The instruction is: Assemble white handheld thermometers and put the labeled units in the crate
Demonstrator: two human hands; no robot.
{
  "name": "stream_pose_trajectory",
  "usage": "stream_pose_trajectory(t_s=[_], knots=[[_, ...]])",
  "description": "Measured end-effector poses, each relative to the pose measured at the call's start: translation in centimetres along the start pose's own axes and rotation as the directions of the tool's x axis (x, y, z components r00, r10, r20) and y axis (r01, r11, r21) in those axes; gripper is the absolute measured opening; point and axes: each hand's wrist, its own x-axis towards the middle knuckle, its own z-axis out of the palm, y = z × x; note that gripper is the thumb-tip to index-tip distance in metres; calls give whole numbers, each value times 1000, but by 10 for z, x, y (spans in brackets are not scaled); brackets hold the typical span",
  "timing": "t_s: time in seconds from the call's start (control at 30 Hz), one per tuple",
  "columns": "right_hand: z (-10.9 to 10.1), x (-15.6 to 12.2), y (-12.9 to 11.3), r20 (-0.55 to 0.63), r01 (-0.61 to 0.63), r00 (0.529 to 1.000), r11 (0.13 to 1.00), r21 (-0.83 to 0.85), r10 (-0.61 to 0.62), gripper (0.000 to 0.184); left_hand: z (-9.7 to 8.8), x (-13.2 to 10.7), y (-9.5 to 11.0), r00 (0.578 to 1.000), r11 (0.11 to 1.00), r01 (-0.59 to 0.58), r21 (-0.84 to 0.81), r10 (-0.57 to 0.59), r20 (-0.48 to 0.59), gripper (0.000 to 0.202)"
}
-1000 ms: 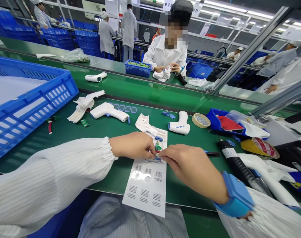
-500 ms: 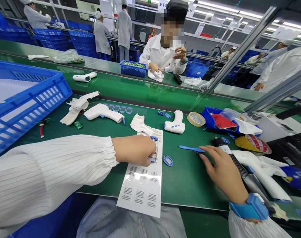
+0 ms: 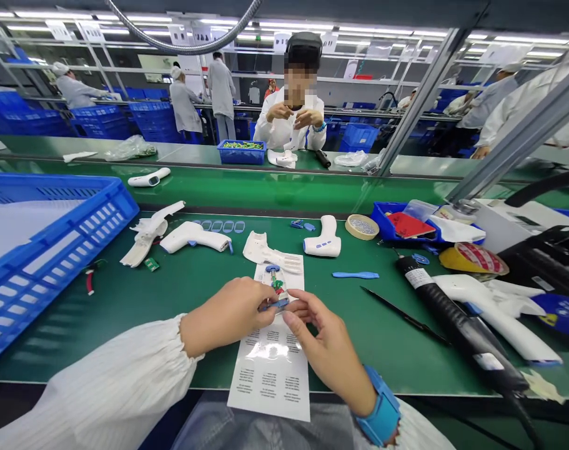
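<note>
My left hand (image 3: 228, 309) and my right hand (image 3: 326, 337) meet above a printed white leaflet (image 3: 270, 375), both pinching a small blue plastic part (image 3: 275, 304). A green circuit board with blue fittings (image 3: 275, 284) stands just above it. Behind lie a white thermometer housing half (image 3: 265, 249) and a white thermometer body (image 3: 321, 240). Further left rests a white handheld thermometer (image 3: 193, 236). To the right of my right hand lie a blue plastic spatula (image 3: 355, 275) and a thin black pointed tool (image 3: 406, 315).
A black electric screwdriver (image 3: 453, 325) and white housings (image 3: 494, 312) lie at right. A large blue crate (image 3: 54, 250) fills the left. A blue tray (image 3: 396, 225) and tape roll (image 3: 361, 227) stand at the back. A co-worker (image 3: 288, 119) works across the green belt (image 3: 195, 187).
My right hand has come back from the blue spatula, which now lies on the mat, and joined my left hand at the small part. The view has tilted upward.
</note>
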Motion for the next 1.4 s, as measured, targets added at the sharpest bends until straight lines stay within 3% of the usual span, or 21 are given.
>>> stream_pose_trajectory(t_s=[0.23,0.53,0.83,1.0,1.17,1.27,1.4], knots=[[-8,-2,6,40,15,999,992,-122,-10,27,-11,8,1,991,999,-47,-19,49,121,25],[-15,3,5,110,94,992,944,-316,-62,29,-28,31,0,934,992,-94,-79,116,338,38],[-14,4,7,124,158,985,911,-381,-119,30,-20,33,-14,926,976,-114,-184,171,335,37],[-13,8,8,130,186,980,909,-372,-148,26,-27,31,-19,915,970,-107,-221,182,360,36],[-13,8,7,124,184,981,911,-370,-148,20,-36,30,-27,905,907,40,-418,144,400,37],[-13,5,5,86,157,987,920,-358,-135,30,-33,27,-30,919,842,106,-529,120,376,36],[-10,4,1,-41,63,996,960,-273,-77,34,-17,18,-25,970,775,124,-620,35,239,37]])
